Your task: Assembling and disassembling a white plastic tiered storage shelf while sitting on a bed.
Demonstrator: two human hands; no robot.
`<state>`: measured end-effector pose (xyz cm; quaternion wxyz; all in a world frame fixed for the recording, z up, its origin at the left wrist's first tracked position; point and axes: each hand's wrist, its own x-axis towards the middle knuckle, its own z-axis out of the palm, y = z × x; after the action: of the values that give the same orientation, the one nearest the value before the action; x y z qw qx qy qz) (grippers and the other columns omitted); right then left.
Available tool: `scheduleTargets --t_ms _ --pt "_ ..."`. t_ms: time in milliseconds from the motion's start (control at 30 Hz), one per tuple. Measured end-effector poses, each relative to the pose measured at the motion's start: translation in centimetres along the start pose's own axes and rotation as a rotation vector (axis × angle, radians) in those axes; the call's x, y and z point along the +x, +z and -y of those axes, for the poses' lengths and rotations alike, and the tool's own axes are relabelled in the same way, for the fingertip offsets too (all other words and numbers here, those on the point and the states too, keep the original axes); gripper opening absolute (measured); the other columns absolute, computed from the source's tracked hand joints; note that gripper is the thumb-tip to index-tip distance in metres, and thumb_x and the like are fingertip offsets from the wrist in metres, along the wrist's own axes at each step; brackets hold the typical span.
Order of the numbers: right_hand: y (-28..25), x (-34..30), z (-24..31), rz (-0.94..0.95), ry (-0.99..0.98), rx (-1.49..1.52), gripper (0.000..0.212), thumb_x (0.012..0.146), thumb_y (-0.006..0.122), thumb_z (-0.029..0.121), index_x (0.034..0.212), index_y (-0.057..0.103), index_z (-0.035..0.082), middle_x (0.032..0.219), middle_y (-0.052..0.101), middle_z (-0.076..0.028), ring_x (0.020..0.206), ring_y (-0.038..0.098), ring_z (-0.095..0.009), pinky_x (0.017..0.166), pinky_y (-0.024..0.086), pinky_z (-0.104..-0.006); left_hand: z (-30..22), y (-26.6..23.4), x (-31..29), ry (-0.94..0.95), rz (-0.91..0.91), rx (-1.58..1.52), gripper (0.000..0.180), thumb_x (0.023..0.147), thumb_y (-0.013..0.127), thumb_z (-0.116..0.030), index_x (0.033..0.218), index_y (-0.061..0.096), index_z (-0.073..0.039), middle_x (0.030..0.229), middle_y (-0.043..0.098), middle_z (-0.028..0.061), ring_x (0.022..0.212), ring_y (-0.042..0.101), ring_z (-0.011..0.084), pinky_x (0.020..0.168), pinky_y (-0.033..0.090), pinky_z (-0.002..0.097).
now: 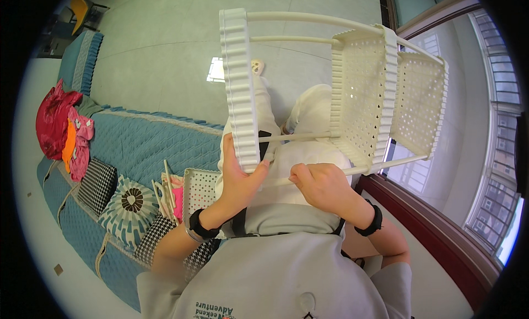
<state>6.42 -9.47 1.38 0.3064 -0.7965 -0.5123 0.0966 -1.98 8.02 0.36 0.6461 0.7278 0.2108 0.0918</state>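
Observation:
A cream plastic storage rack lies sideways across my lap, its tiers joined by thin poles. Its left tier (pixel 239 87) shows edge-on with a ribbed rim. The middle tier (pixel 361 93) and the right tier (pixel 421 98) are perforated baskets. My left hand (pixel 239 178) grips the near corner of the left tier, thumb on one side and fingers on the other. To its right, my right hand (pixel 325 189) is closed around the near rack pole (pixel 358 170), with the fingertips curled toward me. The hand hides part of that pole.
On my left stands a blue quilted sofa (pixel 160 140) with patterned cushions (pixel 132 203) and red and pink clothes (pixel 58 120). A loose perforated tray (pixel 201 192) and thin poles (pixel 167 189) lie beside me. A window (pixel 493 142) and red-brown sill (pixel 430 236) are at right.

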Motion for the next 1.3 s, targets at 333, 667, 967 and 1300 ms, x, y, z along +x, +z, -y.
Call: scheduleTargets --t_ms 333,667,967,1300 --pt "0.0 0.6 0.4 -0.003 -0.013 -0.039 0.026 0.081 0.06 0.022 0.069 0.042 0.008 0.05 0.044 -0.002 0.043 0.048 -0.019 0.038 0.037 -0.0293 0.4 -0.3 -0.2 -0.025 0.0 -0.019 0.059 0.073 0.056 0.004 0.126 0.031 -0.002 0.111 0.047 0.0072 0.102 0.047 0.0137 0.089 0.038 0.0279" --pt "-0.1 0.5 0.6 0.029 -0.031 -0.057 0.024 0.08 0.06 0.021 0.068 0.044 0.008 0.053 0.043 -0.002 0.044 0.049 -0.019 0.039 0.038 -0.0298 -0.8 0.5 -0.1 -0.084 -0.041 -0.166 0.052 0.069 0.057 0.002 0.116 0.034 0.0 0.101 0.038 0.0056 0.092 0.042 0.0125 0.083 0.037 0.0258" --pt "0.1 0.6 0.6 0.012 -0.036 -0.056 0.024 0.079 0.061 0.022 0.067 0.045 0.009 0.053 0.043 -0.002 0.045 0.049 -0.018 0.039 0.039 -0.0298 0.0 0.0 -0.2 -0.026 -0.005 -0.059 0.06 0.073 0.056 0.003 0.127 0.029 -0.001 0.113 0.047 0.0074 0.103 0.047 0.0132 0.089 0.038 0.0277" --pt "-0.3 0.5 0.4 0.076 -0.033 -0.026 0.025 0.077 0.063 0.025 0.069 0.046 0.009 0.057 0.044 -0.002 0.05 0.051 -0.018 0.042 0.04 -0.0301 -0.2 0.2 -0.3 -0.065 -0.007 -0.131 0.06 0.073 0.056 0.004 0.126 0.031 -0.001 0.112 0.048 0.0073 0.102 0.048 0.0134 0.089 0.039 0.0279"
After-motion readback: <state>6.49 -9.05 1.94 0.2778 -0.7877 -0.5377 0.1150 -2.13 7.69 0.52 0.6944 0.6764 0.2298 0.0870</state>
